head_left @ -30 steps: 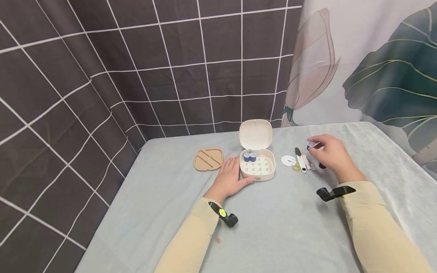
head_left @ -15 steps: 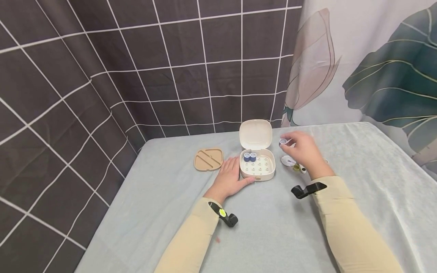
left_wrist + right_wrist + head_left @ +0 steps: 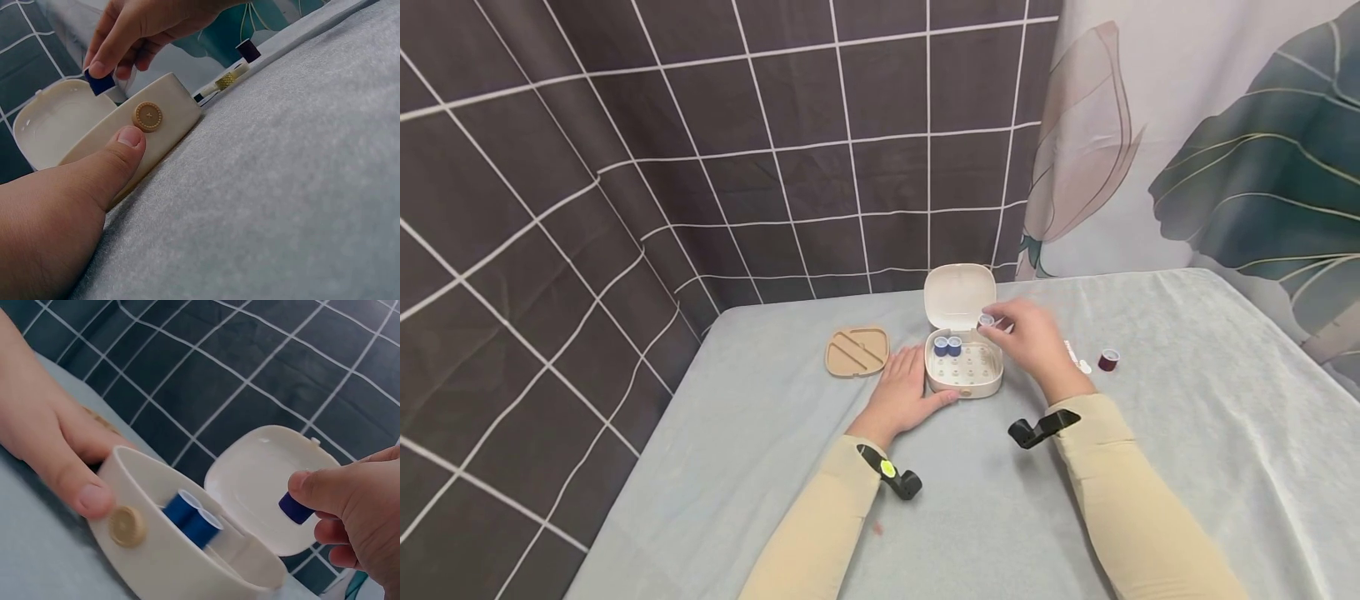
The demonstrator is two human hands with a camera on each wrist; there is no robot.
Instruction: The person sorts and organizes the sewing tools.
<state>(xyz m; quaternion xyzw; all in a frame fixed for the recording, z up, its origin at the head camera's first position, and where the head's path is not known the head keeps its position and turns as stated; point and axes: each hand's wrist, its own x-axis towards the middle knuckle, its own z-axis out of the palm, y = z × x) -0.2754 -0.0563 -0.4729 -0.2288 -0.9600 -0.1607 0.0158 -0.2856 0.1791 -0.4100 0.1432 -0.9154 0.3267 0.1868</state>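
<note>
We see a small cylindrical spool [image 3: 986, 320] in the air over the far right part of the white box [image 3: 987, 388], in front of the raised lid [image 3: 958, 296]. Its side looks deep blue shading to violet in the wrist views, and its upper end shows a pale rim from above. The right hand [image 3: 1037, 340] has it pinched between thumb and fingers, with part of its side covered.

The left hand [image 3: 904, 396] lies with fingers straight along the box's left side, its thumb on the near wall by a tan round button [image 3: 148, 117]; we find nothing clasped in it.

Inside the box, two blue spools [image 3: 201, 528] with whitish rims stand side by side at the far left, among rows of small pegs [image 3: 970, 361]. A dark red spool [image 3: 1108, 360] stands farther right on the grey cloth [image 3: 700, 467]
</note>
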